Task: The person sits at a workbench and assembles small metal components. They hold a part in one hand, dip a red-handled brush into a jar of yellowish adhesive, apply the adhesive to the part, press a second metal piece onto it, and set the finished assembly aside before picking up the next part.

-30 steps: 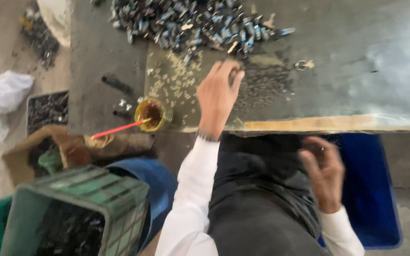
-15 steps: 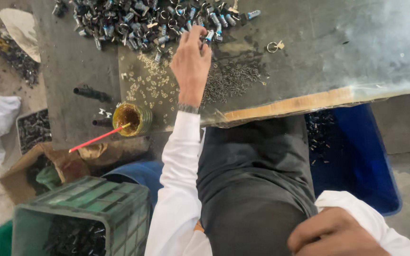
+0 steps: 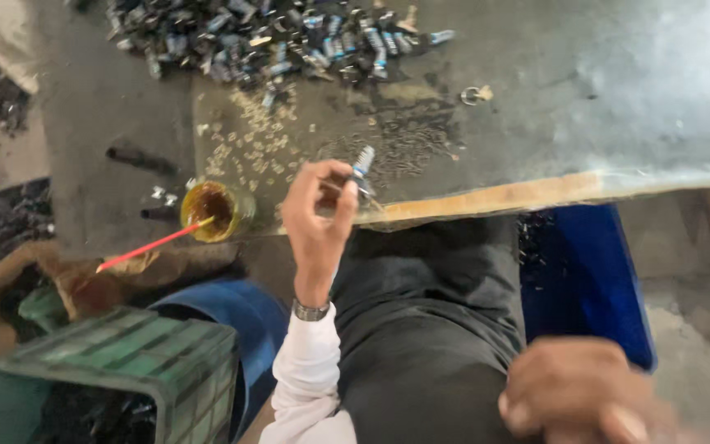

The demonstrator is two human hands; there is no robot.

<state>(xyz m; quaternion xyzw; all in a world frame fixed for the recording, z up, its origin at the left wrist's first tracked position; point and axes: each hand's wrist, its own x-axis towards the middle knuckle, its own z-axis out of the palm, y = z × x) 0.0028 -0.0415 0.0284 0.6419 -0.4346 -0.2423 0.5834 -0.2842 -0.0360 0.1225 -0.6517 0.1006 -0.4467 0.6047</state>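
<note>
Left hand (image 3: 315, 215) drawn back, gripping slim metal part (image 3: 362, 164).

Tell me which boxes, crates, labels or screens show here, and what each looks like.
Green slatted plastic crate: lower left, dark parts inside.
Blue plastic bin: right, under the bench edge.
Torn brown cardboard box: left, above the crate.
Labels, signs, screens: none visible.

The person wears a white long sleeve (image 3: 310, 378) on the left arm, ending just below a dark metal wristwatch (image 3: 311, 311). Dark grey trousers (image 3: 425, 329) cover the lap beside that sleeve, the cloth plain and lightly creased.
</note>
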